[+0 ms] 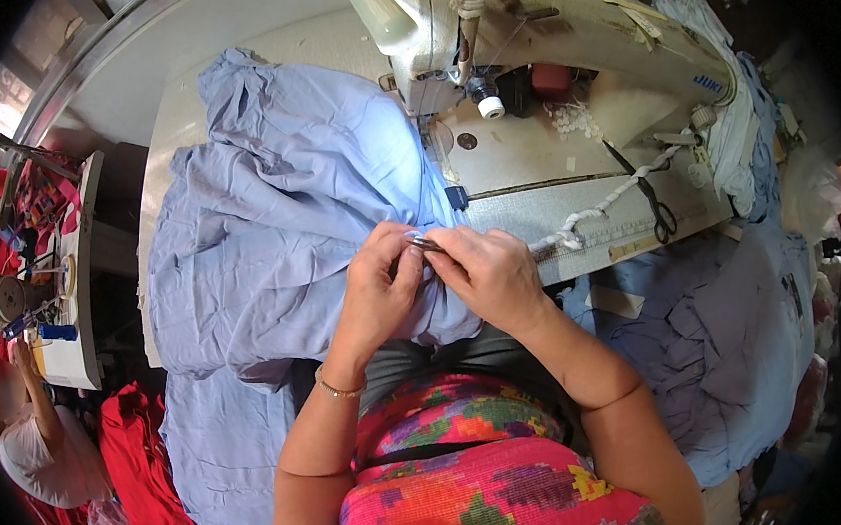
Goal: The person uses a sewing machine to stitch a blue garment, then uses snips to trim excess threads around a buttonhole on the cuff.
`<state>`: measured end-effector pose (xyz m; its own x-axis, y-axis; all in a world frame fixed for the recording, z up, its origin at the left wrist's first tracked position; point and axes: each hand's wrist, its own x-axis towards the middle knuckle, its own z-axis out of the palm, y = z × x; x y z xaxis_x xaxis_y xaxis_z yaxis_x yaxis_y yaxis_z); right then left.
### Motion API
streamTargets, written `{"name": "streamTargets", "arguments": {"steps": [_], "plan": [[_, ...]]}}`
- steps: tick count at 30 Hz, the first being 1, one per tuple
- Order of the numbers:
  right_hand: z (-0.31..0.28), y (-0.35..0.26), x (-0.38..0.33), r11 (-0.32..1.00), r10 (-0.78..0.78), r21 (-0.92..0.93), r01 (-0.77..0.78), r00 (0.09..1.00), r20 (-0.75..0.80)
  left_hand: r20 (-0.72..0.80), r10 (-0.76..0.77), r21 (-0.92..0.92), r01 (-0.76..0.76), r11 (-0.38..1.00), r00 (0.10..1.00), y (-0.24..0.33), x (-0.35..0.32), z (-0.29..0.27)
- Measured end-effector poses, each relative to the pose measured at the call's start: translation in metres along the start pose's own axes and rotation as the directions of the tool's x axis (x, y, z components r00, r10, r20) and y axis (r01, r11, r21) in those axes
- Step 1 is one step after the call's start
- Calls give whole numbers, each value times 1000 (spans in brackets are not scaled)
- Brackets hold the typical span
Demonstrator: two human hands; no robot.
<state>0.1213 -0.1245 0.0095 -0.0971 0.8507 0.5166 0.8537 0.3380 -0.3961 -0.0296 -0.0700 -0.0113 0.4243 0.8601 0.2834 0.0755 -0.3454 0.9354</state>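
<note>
So both hands are bunched together right at the near edge of the sewing surface (544, 164), working on the pale blue fabric (277, 223). The left hand (379, 294) has its grip pinched shut on a fold of that fabric, fingers curled in tight. The right hand (493, 272) is closed around some small dark tool (428, 246), maybe a thread snipper or seam ripper, honestly can't tell, since only a sliver of it pokes out between the two hands. The fingertips of both hands meet right there, so the exact spot being worked on is hidden.

The fabric itself is a big crumpled heap spreading left across the surface and hanging down off the near edge past the person's lap; its lower end runs out of the bottom of the picture. Where it ends under the hands is covered up.

Behind the hands is the cream sewing machine (436, 39), top part cut off by the picture edge. A pair of black scissors (654, 206) lies on the surface to the right, next to a twisted white cord (600, 207). More blue cloth (718, 332) is piled on the right, edges warped by the lens. Far left there's a person (37, 441) in white, mostly cut off, and red fabric (144, 458) on the floor.
</note>
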Motion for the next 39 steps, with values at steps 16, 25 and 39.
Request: {"name": "streamTargets", "arguments": {"steps": [16, 25, 39], "plan": [[-4, 55, 6, 883, 130, -440, -162, 986, -102, -6, -150, -107, 148, 983, 989, 1, 1, 3], [12, 16, 17, 928, 73, 364, -77, 997, 24, -20, -62, 29, 63, 998, 998, 0, 0, 3], [-65, 187, 33, 841, 536, 18, -541, 827, -169, -50, -87, 12, 88, 996, 995, -3, 0, 5]]}}
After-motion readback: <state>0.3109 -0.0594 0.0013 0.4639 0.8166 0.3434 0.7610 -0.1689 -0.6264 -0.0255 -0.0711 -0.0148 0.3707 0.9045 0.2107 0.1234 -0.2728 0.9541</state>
